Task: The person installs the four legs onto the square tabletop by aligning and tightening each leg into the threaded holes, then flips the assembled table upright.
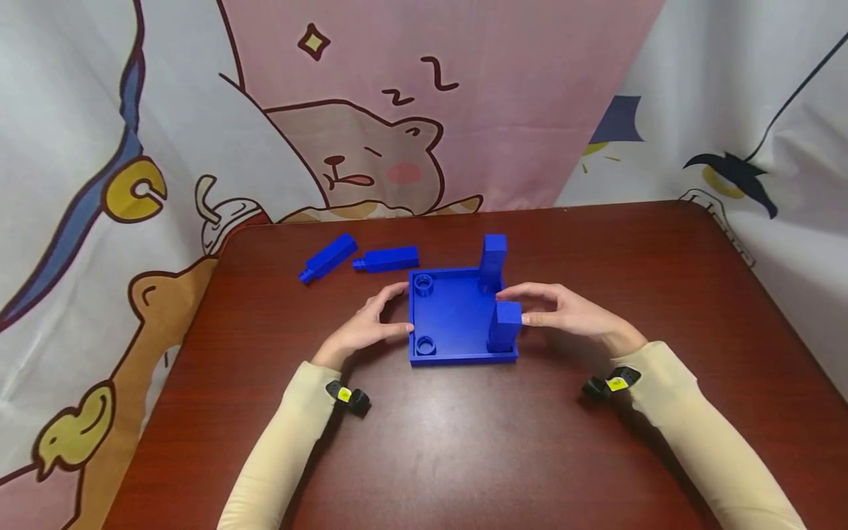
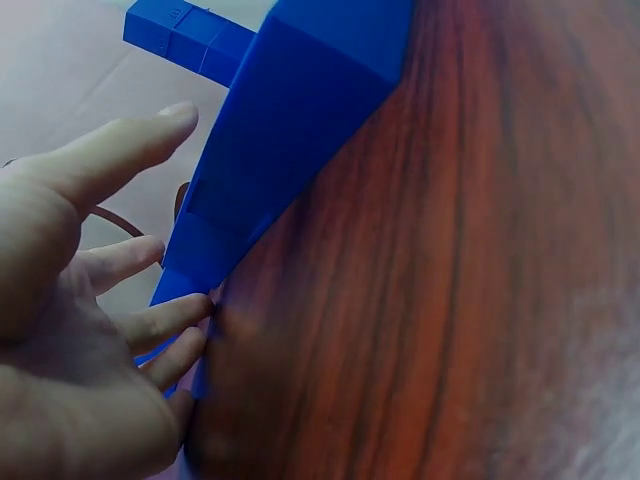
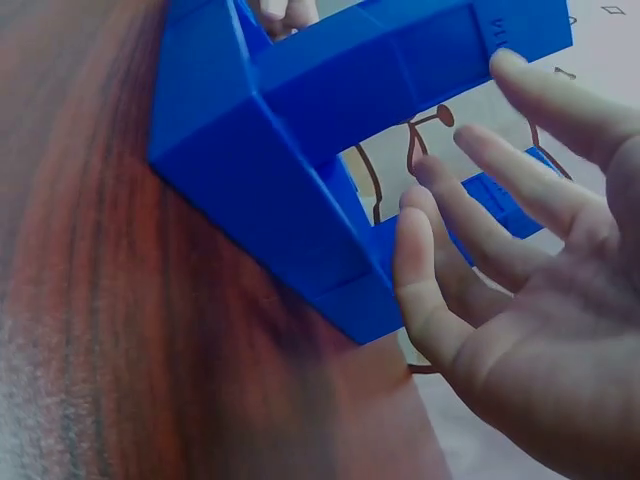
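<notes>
A square blue tray-like base [image 1: 457, 309] with a raised rim lies on the table. Two blue square posts stand upright in its right corners, a far post [image 1: 493, 258] and a near post [image 1: 506, 324]. Round sockets [image 1: 425, 345] show in both left corners. My left hand [image 1: 368, 324] is at the base's left side, its thumb and fingers spread along the rim. On the other side, my right hand [image 1: 570, 313] has its thumb beside the near post and its fingers reaching toward the far one. In the right wrist view its fingers [image 3: 520, 190] are loosely bent, gripping nothing.
Two loose blue posts with narrow stepped ends, a slanted post [image 1: 330, 258] and a flatter-lying post [image 1: 387, 260], rest behind the base to the left. A printed cloth [image 1: 503, 110] hangs behind the brown wooden table [image 1: 450, 442].
</notes>
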Tool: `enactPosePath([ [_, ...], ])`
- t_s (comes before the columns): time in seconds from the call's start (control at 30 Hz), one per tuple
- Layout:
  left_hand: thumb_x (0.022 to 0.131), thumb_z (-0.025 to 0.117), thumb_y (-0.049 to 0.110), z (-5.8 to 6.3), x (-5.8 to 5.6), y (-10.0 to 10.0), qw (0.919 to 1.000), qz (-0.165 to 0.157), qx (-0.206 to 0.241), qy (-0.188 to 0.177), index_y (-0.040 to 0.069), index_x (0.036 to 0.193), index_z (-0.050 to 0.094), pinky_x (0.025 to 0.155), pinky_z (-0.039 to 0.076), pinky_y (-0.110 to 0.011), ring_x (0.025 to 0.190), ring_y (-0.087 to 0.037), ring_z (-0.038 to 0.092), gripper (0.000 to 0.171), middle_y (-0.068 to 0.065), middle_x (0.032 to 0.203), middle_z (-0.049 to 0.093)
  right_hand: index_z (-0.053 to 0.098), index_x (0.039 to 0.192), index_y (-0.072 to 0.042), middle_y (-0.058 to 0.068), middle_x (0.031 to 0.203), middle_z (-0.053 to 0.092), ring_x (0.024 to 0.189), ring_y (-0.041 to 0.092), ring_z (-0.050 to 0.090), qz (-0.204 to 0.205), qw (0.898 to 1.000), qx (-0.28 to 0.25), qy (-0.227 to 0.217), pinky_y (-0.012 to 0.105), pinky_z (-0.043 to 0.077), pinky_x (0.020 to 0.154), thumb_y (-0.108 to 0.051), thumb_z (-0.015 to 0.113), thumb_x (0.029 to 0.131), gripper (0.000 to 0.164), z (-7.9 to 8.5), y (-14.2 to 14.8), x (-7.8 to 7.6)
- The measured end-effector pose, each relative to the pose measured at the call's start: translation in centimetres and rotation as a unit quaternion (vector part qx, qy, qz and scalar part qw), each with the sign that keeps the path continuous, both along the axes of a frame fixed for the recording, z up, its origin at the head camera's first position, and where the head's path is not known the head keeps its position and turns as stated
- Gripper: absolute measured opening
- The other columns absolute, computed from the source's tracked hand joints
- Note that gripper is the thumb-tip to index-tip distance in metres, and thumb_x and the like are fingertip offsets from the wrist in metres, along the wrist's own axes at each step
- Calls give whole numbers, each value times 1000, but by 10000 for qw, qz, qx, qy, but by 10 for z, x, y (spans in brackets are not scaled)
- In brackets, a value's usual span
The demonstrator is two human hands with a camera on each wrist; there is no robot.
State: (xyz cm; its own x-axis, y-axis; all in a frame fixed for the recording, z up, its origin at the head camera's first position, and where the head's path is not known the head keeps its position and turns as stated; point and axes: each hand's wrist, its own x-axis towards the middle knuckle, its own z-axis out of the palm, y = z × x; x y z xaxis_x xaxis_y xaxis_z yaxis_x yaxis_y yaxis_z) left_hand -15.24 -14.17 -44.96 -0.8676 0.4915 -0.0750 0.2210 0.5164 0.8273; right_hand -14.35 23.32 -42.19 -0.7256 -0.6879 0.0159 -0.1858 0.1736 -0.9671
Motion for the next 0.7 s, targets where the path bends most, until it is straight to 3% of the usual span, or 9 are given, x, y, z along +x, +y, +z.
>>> enactPosePath([
  [0.17,85,75,19,-3,-2,0,9994,2,354,-63,9,148,34,109,19,-53,137,-32,26,76,-12,150,36,51,134,4,27,128,53,106,32,58,-584,9979,-273,52,46,52,79,-3,60,94,41,-3,1,-3],
  [0.27,86,74,13,-3,-3,0,9981,38,611,2,5,147,35,109,21,-50,136,-32,31,72,-16,147,40,50,134,4,28,125,54,107,33,57,-1001,9933,-521,255,37,52,80,-2,58,95,40,2,0,-8],
  [0.43,86,72,7,-2,-6,1,9953,195,947,66,1,144,38,109,23,-51,132,-36,36,68,-23,143,42,48,137,3,16,125,57,105,24,58,-1539,9797,-1052,741,28,50,77,1,55,96,41,18,-6,-19],
  [0.57,86,70,2,16,-2,6,9923,267,1209,-24,-6,142,37,107,21,-58,132,-43,35,66,-30,141,40,48,140,-3,18,130,54,113,24,54,-1819,9734,-1074,891,26,49,84,-2,56,97,44,28,-15,-27],
  [0.7,86,70,1,17,-6,8,9903,402,1329,-26,-6,141,39,104,24,-61,131,-43,36,63,-30,141,41,46,143,-6,19,137,50,123,31,48,-1855,9738,-844,1008,25,44,94,-4,56,97,47,26,-24,-38],
])
